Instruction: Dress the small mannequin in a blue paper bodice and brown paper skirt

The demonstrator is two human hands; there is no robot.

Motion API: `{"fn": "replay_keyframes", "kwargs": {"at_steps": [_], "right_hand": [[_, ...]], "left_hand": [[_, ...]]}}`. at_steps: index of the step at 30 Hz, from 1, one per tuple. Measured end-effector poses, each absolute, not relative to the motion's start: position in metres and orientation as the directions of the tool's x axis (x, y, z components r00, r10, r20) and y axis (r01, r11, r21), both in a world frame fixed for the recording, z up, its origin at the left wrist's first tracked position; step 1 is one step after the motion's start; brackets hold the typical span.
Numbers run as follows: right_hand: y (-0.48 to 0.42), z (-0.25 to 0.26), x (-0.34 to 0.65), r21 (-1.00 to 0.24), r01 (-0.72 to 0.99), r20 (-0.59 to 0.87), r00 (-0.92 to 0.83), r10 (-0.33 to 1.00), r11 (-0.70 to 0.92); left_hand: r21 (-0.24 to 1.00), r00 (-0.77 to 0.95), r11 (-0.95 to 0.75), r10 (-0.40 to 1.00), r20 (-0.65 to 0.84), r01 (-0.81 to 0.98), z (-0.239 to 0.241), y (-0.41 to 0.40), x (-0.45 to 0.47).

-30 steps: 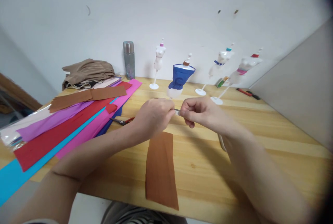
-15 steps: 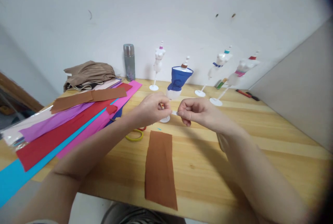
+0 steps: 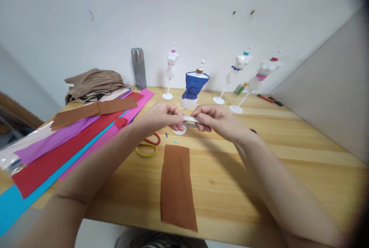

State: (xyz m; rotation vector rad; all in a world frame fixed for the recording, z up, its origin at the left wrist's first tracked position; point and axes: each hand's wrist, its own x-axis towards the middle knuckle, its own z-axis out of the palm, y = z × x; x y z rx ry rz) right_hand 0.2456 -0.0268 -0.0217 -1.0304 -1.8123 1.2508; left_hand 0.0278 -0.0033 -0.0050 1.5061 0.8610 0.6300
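both hands [image 3: 190, 119] pinch a thin white strip [image 3: 190, 119] above smooth brown paper [image 3: 176, 186].

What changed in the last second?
The left hand and right hand drew slightly apart, so more of the white strip pinched between them now shows. The left hand also lifted, uncovering the scissors handles and the round base of the blue-dressed figure. Neither hand let go. The brown sheet and coloured paper stack stayed put.
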Motion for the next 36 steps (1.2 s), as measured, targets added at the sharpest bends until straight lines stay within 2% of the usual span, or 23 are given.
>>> {"fn": "replay_keyframes", "kwargs": {"at_steps": [8, 15, 20, 23, 26, 28, 30, 31, 32, 33, 34, 35, 36], "right_hand": [[-0.023, -0.028, 0.245, -0.94, 0.112, 0.253, -0.41, 0.876, 0.324], [-0.027, -0.029, 0.239, -0.92, 0.143, 0.302, -0.335, 0.892, 0.365], [-0.024, -0.033, 0.24, -0.9, 0.115, 0.358, -0.354, 0.864, 0.42], [-0.024, -0.031, 0.242, -0.8, 0.163, 0.538, -0.234, 0.81, 0.578], [-0.032, -0.02, 0.25, -0.563, 0.242, 0.798, -0.089, 0.596, 0.79], [-0.041, -0.009, 0.257, -0.508, 0.124, 0.845, -0.118, 0.521, 0.852], [-0.05, 0.003, 0.263, -0.618, -0.063, 0.758, -0.311, 0.573, 0.783], [-0.053, 0.007, 0.264, -0.692, -0.113, 0.667, -0.48, 0.57, 0.713], [-0.055, 0.01, 0.264, -0.781, -0.056, 0.476, -0.698, 0.535, 0.622], [-0.056, 0.009, 0.261, -0.835, 0.073, 0.22, -0.864, 0.453, 0.545], [-0.056, 0.006, 0.257, -0.842, 0.202, 0.016, -0.918, 0.397, 0.5], [-0.054, -0.001, 0.251, -0.799, 0.355, -0.157, -0.903, 0.401, 0.486], [-0.051, -0.01, 0.244, -0.708, 0.495, -0.271, -0.849, 0.454, 0.503]], "left_hand": [[0.988, 0.561, 0.004, 0.823, -0.089, 0.152, -0.009, 0.0, 0.03], [0.989, 0.541, 0.004, 0.837, -0.085, 0.148, -0.012, -0.002, 0.032], [0.989, 0.561, 0.002, 0.823, -0.084, 0.146, -0.011, -0.001, 0.031], [0.988, 0.586, -0.004, 0.806, -0.087, 0.152, -0.009, 0.002, 0.023], [0.987, 0.638, -0.024, 0.766, -0.082, 0.157, -0.005, 0.005, 0.013], [0.985, 0.68, -0.04, 0.729, -0.085, 0.167, 0.001, 0.005, 0.007], [0.978, 0.695, -0.078, 0.715, -0.079, 0.191, 0.008, 0.004, 0.001], [0.974, 0.688, -0.1, 0.722, -0.071, 0.205, 0.012, 0.003, -0.001], [0.969, 0.675, -0.118, 0.735, -0.063, 0.219, 0.016, 0.002, -0.003], [0.964, 0.656, -0.132, 0.753, -0.054, 0.232, 0.02, 0.001, -0.005], [0.959, 0.635, -0.144, 0.771, -0.046, 0.245, 0.023, -0.001, -0.007], [0.953, 0.613, -0.155, 0.789, -0.039, 0.259, 0.026, -0.002, -0.008], [0.947, 0.592, -0.166, 0.806, -0.031, 0.275, 0.029, -0.004, -0.009]]}}
